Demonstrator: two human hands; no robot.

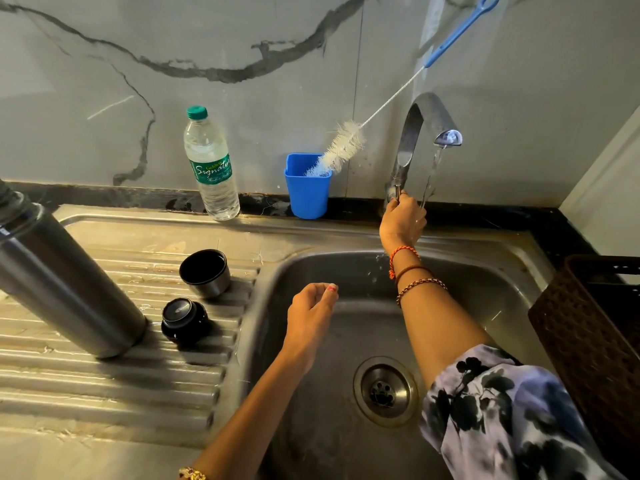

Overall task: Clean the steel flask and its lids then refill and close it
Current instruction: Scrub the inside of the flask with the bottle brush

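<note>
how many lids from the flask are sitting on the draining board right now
2. The cup lid stands open side up on the ribbed draining board, right of the steel flask. The black stopper lid sits just in front of it, beside the flask's base.

Blue cup, silver flask

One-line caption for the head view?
Right hand on the running tap's lever; flask and lids wait on the drainboard.

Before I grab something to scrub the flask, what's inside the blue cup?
A bottle brush stands in the blue cup, white bristles dipping in, blue handle leaning up against the wall. The cup's walls hide the brush tip and anything else inside.
</note>
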